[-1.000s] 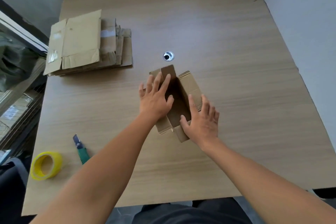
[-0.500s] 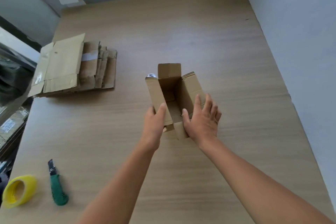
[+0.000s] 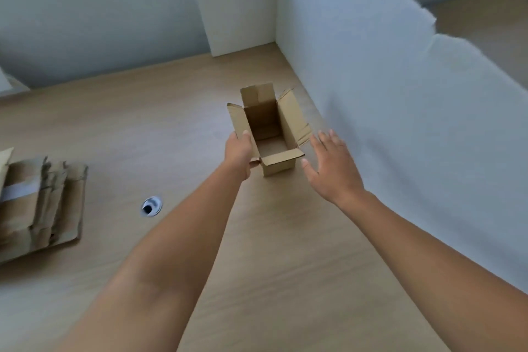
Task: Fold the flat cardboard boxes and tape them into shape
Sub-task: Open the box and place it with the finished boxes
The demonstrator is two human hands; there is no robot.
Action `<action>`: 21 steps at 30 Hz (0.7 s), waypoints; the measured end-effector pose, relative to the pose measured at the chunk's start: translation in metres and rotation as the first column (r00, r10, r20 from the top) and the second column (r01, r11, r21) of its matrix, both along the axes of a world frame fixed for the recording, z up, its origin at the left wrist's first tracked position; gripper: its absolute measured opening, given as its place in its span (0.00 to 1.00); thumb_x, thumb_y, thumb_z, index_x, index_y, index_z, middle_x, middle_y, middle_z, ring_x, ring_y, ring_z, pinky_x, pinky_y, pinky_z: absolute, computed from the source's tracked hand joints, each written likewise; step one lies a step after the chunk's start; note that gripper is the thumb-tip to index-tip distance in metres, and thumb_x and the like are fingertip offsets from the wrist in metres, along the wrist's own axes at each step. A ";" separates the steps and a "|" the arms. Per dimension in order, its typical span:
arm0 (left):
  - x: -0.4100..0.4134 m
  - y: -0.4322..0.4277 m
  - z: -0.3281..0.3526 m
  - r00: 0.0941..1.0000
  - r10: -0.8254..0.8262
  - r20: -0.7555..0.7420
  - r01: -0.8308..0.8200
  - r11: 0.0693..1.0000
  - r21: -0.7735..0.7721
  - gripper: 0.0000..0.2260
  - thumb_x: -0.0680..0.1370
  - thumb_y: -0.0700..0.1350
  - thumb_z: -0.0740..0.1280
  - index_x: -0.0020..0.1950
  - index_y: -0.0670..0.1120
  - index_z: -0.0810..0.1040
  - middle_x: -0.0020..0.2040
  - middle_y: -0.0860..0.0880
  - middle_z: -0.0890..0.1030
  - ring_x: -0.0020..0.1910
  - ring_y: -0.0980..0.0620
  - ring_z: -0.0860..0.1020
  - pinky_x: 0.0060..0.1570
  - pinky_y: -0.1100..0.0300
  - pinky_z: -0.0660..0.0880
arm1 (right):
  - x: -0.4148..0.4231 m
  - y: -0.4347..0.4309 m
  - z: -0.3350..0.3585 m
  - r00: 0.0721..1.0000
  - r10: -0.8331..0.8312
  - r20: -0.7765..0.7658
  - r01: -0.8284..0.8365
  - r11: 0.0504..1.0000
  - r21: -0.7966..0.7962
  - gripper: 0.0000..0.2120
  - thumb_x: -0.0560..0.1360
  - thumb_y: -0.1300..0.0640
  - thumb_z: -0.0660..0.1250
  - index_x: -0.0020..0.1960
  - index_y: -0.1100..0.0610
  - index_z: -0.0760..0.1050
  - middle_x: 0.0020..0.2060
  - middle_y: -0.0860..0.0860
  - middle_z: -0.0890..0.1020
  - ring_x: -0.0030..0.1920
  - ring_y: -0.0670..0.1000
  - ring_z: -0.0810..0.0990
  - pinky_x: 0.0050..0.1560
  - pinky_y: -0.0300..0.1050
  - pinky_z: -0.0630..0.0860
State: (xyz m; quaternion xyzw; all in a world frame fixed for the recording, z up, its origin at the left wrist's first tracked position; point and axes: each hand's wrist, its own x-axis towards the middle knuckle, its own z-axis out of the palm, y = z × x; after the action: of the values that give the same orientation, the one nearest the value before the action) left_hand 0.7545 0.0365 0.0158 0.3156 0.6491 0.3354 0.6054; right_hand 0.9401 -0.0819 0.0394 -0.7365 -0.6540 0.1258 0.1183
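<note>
Fingers point(image 3: 245, 135) of the left hand point(image 3: 238, 151) pinch the left flap of the small cardboard box point(image 3: 261, 117). The right hand point(image 3: 333, 164) is spread flat just beside its right wall, not touching. The box stands open-topped on the wood-grain table point(image 3: 271, 266), near the white partition point(image 3: 400, 123). It is thin matte corrugated board and looks light, with stiff panels that are floppy at the creases. Taking hold of opposite walls would be safer than holding a flap.

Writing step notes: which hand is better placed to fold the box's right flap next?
Probably right: the right hand is open, free, beside that flap; the left hand grips the box by its left wall.
</note>
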 end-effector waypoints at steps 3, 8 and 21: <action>0.038 0.034 -0.001 0.999 -0.051 0.004 0.051 0.999 0.007 0.15 0.85 0.50 0.55 0.70 0.49 0.71 0.61 0.44 0.78 0.55 0.42 0.79 0.52 0.41 0.81 | 0.016 0.030 0.010 0.999 -0.006 0.046 0.006 1.000 0.003 0.29 0.83 0.44 0.55 0.81 0.56 0.59 0.81 0.54 0.59 0.82 0.56 0.48 0.81 0.54 0.47; 0.068 0.057 0.004 0.987 -0.155 -0.046 0.156 0.988 0.018 0.20 0.85 0.57 0.54 0.73 0.48 0.67 0.61 0.49 0.73 0.57 0.46 0.74 0.51 0.47 0.78 | 0.023 0.060 0.030 0.992 0.005 0.124 0.000 0.999 -0.040 0.29 0.84 0.43 0.53 0.81 0.53 0.57 0.81 0.54 0.58 0.82 0.56 0.47 0.81 0.56 0.46; -0.171 0.004 0.063 0.332 -0.047 -0.942 0.657 0.728 0.195 0.24 0.85 0.59 0.51 0.77 0.50 0.67 0.82 0.52 0.59 0.82 0.48 0.46 0.78 0.45 0.40 | -0.170 0.084 0.066 0.967 0.250 0.042 -0.249 0.968 -0.015 0.30 0.84 0.40 0.49 0.82 0.52 0.56 0.81 0.53 0.58 0.82 0.55 0.48 0.81 0.57 0.46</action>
State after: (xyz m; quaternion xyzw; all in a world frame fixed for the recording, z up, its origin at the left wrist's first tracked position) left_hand 0.5839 0.0404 0.0790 0.7427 0.6472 0.1362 0.1048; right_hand 0.7697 0.0020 0.1056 -0.6516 -0.7432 0.1270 0.0837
